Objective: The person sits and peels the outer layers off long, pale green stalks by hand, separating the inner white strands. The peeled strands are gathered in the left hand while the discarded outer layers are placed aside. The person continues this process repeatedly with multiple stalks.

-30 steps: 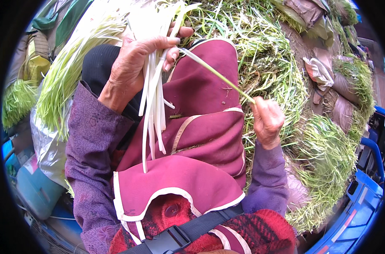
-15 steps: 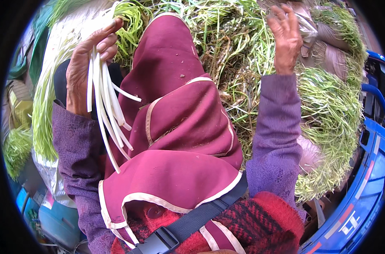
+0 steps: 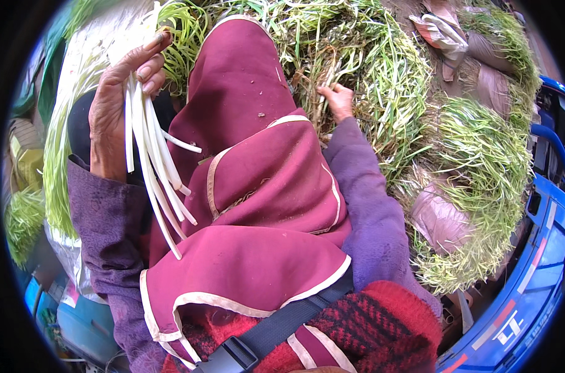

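My left hand (image 3: pixel 113 102) is raised at the left, with its fingers closed round a bunch of white-stemmed greens (image 3: pixel 153 152). The white stem ends hang down over the maroon apron (image 3: pixel 264 186) on my lap, and pale green leaves show beyond the fingers. Just right of the apron, my right hand (image 3: pixel 338 101) reaches into a heap of loose greens (image 3: pixel 394 87). Its fingers pinch at a thin brownish-white stalk (image 3: pixel 324 79) among wilted brown leaves. The fingertips are partly lost among the leaves.
A layer of white-stemmed greens (image 3: pixel 62 155) lies on a pale sheet to the left. More green bundles (image 3: pixel 481 149) in pinkish wrapping (image 3: pixel 441 217) stand at the right, beside a blue vehicle side (image 3: pixel 518 292). A crumpled whitish bag (image 3: pixel 441 34) lies at the far right.
My right hand has come down and left from its raised, spread position at the upper right to the heap, its fingers now closed there. The left hand with the bunch shifted slightly left.
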The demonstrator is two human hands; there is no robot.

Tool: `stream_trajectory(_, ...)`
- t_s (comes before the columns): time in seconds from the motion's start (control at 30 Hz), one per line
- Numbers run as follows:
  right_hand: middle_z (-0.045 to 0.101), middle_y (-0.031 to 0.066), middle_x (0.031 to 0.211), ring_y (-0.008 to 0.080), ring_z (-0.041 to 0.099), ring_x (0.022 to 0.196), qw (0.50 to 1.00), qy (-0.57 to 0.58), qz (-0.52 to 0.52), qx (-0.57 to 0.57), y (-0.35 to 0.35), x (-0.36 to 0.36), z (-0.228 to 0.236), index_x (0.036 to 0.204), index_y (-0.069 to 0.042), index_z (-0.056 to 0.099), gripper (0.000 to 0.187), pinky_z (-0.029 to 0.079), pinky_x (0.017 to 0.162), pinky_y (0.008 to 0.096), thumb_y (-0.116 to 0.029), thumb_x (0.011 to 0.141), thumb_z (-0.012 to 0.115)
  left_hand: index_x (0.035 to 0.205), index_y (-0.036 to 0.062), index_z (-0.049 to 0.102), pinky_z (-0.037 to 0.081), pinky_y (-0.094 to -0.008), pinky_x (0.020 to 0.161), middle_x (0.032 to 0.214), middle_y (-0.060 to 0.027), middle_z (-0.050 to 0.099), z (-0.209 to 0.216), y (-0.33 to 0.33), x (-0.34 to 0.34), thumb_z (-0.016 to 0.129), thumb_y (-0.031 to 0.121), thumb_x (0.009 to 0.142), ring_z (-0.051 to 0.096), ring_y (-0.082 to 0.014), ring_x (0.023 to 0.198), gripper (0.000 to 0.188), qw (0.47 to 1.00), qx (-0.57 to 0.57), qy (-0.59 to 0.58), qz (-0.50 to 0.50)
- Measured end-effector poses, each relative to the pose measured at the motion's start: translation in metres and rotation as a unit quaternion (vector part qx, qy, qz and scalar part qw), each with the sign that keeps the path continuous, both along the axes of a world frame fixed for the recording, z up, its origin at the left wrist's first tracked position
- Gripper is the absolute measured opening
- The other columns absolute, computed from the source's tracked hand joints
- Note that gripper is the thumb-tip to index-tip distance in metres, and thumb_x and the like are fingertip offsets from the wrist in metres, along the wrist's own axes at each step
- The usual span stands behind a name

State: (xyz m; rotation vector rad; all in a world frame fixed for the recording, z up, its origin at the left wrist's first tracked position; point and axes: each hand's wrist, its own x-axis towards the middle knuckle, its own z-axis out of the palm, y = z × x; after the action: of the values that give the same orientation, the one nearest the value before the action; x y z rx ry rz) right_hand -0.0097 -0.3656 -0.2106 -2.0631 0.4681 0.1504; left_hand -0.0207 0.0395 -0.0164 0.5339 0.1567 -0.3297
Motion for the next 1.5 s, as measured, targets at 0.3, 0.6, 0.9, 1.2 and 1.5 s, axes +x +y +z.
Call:
stream_trajectory(0.3, 0.063, 0.0129, 0.088, 0.0177, 0.062, 0.076, 0.946, -0.172, -0.056, 0.268, -0.048, -0.019, 0.209, 0.096, 0.003, 0.060, 0.025, 0.053, 0.063, 0.0284, -0.010, 0.076, 0.061, 0.117, -0.0182, 0.040, 0.039, -0.0189, 0.053, 0.098, -0.0120, 0.052, -0.001, 0.004, 0.000, 0.050, 0.002, 0.087, 0.040, -0.0071, 0.064, 0.037, 1.000, 0.000, -0.002, -0.018)
stream_trajectory(0.6, 0.067, 0.0031, 0.076, 0.0081, 0.058, 0.066, 0.997, -0.040, -0.054, 0.035, -0.087, -0.071, 0.119, 0.088, -0.001, 0.069, 0.015, 0.047, 0.064, 0.0219, -0.007, 0.074, 0.072, 0.116, -0.0184, 0.041, 0.040, -0.0201, 0.054, 0.104, -0.0179, 0.054, -0.002, -0.003, -0.003, 0.052, 0.000, 0.085, 0.042, -0.0088, 0.064, 0.037, 1.000, -0.008, 0.015, -0.009)
stream_trajectory(0.9, 0.066, 0.0067, 0.083, 0.0104, 0.060, 0.074, 0.997, -0.002, -0.079, -0.001, -0.094, -0.088, 0.072, 0.095, 0.004, 0.065, 0.030, 0.049, 0.070, 0.0240, -0.007, 0.069, 0.076, 0.116, -0.0179, 0.041, 0.041, -0.0206, 0.055, 0.103, -0.0172, 0.054, -0.006, -0.005, 0.000, 0.052, 0.001, 0.086, 0.043, -0.0089, 0.064, 0.037, 1.000, -0.005, 0.012, -0.011)
stream_trajectory(1.2, 0.066, 0.0052, 0.082, 0.0148, 0.058, 0.072, 0.959, 0.117, -0.112, 0.231, -0.076, -0.033, 0.080, 0.080, -0.005, 0.067, 0.014, 0.048, 0.068, 0.0311, -0.018, 0.075, 0.069, 0.114, -0.0173, 0.044, 0.040, -0.0199, 0.054, 0.103, -0.0170, 0.055, -0.010, -0.006, 0.002, 0.054, 0.001, 0.085, 0.044, -0.0085, 0.066, 0.036, 0.999, 0.023, 0.019, -0.015)
stream_trajectory(1.5, 0.061, 0.0090, 0.079, 0.0175, 0.060, 0.064, 0.938, -0.203, -0.117, 0.254, -0.027, -0.002, 0.253, 0.090, -0.002, 0.063, 0.022, 0.053, 0.049, 0.0323, -0.021, 0.079, 0.066, 0.108, -0.0161, 0.051, 0.040, -0.0191, 0.053, 0.087, -0.0092, 0.056, 0.003, -0.017, 0.003, 0.057, 0.001, 0.083, 0.044, -0.0068, 0.063, 0.031, 0.998, 0.066, 0.003, -0.010)
